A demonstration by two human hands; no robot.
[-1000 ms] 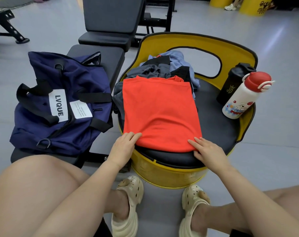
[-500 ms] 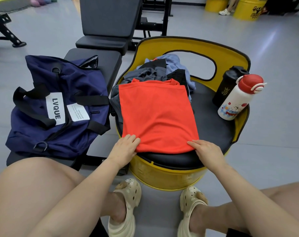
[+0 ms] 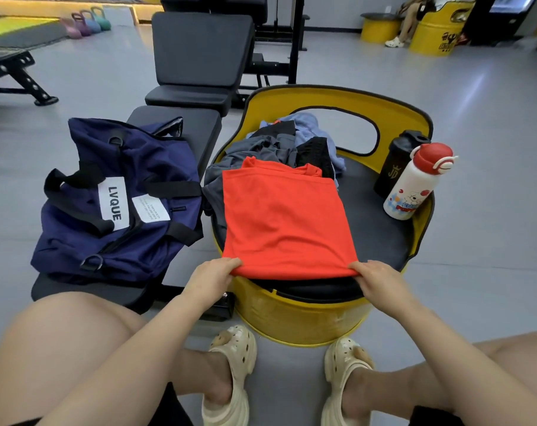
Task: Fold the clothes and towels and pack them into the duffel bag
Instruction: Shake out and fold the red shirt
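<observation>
An orange-red shirt [image 3: 284, 219], partly folded into a rectangle, lies flat on the black seat of a yellow drum chair [image 3: 337, 112]. My left hand [image 3: 213, 276] pinches its near left corner and my right hand [image 3: 376, 279] pinches its near right corner, lifting the near hem slightly. Behind the shirt sits a heap of unfolded grey, black and pale blue clothes [image 3: 287, 142]. A navy duffel bag [image 3: 119, 201] with black straps and a white LVQUE label rests on a black bench to the left.
A black shaker bottle [image 3: 394, 162] and a white bottle with a red cap [image 3: 417, 182] stand on the seat's right side. A black weight bench [image 3: 199, 56] stands behind. My knees and cream clogs [image 3: 230, 373] are below the chair. Kettlebells [image 3: 85, 23] sit far left.
Both hands went from resting flat on the shirt's near edge to pinching its near corners. The camera view has tilted up a little.
</observation>
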